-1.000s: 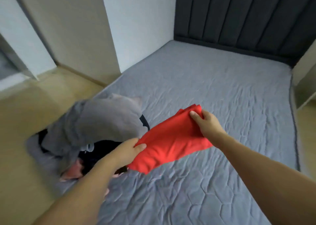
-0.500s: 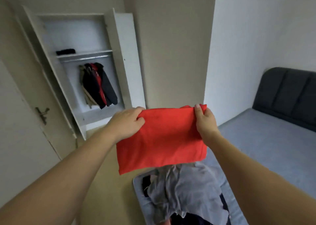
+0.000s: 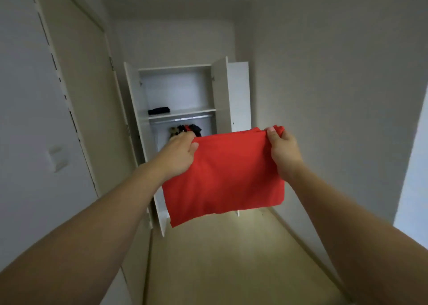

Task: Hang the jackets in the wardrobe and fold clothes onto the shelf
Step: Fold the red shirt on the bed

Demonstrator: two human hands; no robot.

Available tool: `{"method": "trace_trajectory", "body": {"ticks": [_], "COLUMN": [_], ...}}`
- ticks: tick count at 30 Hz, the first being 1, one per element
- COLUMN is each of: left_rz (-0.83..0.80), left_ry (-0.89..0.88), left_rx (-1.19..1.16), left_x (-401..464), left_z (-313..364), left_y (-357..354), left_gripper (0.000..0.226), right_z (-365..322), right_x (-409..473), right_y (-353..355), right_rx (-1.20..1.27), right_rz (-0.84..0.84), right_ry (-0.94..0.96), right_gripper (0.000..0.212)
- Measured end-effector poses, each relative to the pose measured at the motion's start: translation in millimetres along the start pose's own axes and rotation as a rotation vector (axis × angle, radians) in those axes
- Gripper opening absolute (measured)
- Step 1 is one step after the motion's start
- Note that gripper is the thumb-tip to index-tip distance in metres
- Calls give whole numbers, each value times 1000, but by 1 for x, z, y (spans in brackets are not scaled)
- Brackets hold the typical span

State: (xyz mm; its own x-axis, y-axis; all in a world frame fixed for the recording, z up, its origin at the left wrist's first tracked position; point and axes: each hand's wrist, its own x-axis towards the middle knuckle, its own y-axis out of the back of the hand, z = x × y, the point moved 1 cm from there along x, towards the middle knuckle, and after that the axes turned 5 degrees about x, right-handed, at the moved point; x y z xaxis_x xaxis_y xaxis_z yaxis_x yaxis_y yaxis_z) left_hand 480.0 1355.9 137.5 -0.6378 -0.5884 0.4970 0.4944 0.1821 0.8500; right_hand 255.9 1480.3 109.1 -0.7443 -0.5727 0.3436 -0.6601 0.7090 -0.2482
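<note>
Both hands hold a folded red garment [image 3: 225, 175] up in mid-air, well short of the open wardrobe [image 3: 178, 91]: left hand [image 3: 179, 154] and right hand [image 3: 283, 153] each pinch a top corner. It looks light, soft and floppy; supporting it from beneath would likely keep the fold.

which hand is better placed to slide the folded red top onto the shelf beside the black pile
Right, probably. The black pile takes the shelf's left end, leaving the right end bare, and the right hand grips the red top on that side. The left hand grips the opposite corner.
</note>
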Motion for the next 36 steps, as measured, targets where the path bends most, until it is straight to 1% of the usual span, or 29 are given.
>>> {"method": "trace_trajectory", "body": {"ticks": [2, 4, 7, 11, 13, 16, 20, 24, 28, 31, 34, 36], "left_rz": [78, 116, 119, 182, 212, 199, 246, 180, 176, 176, 167, 187], "left_ry": [7, 14, 20, 9, 6, 6, 6, 61, 67, 103, 161, 150], "left_rx": [40, 84, 114, 179, 195, 175, 171, 158, 211, 253, 241, 257], "left_x": [44, 82, 136, 216, 260, 342, 448, 546, 635, 707, 778, 818], "left_z": [-33, -73, -140, -229, -270, -323, -379, -432, -488, -539, -586, -612], "left_y": [2, -2, -17, -53, -73, -97, -137, -192, -243, -270, -288, -300], "left_gripper": [16, 12, 14, 17, 19, 19, 19, 22, 21, 20, 17, 21], "right_z": [9, 25, 58, 113, 144, 174, 214, 266, 331, 373, 402, 417], "right_x": [44, 90, 158, 255, 304, 380, 484, 589, 694, 777, 857, 901], "right_y": [-42, -84, -143, -224, -262, -311, -363, -406, -457, -503, -549, -577], "right_rx": [71, 185, 286, 326, 283, 231, 171, 43, -72, -172, -287, -333], "right_rz": [-20, -67, -144, -194, -169, -127, -51, -1, 12, -13, -53, -73], "right_ry": [-11, -57, -131, -133, -124, -91, -48, 3, 77, 152, 190, 183], "right_gripper": [20, 22, 21, 19, 19, 25, 21, 24, 28, 32, 28, 26]}}
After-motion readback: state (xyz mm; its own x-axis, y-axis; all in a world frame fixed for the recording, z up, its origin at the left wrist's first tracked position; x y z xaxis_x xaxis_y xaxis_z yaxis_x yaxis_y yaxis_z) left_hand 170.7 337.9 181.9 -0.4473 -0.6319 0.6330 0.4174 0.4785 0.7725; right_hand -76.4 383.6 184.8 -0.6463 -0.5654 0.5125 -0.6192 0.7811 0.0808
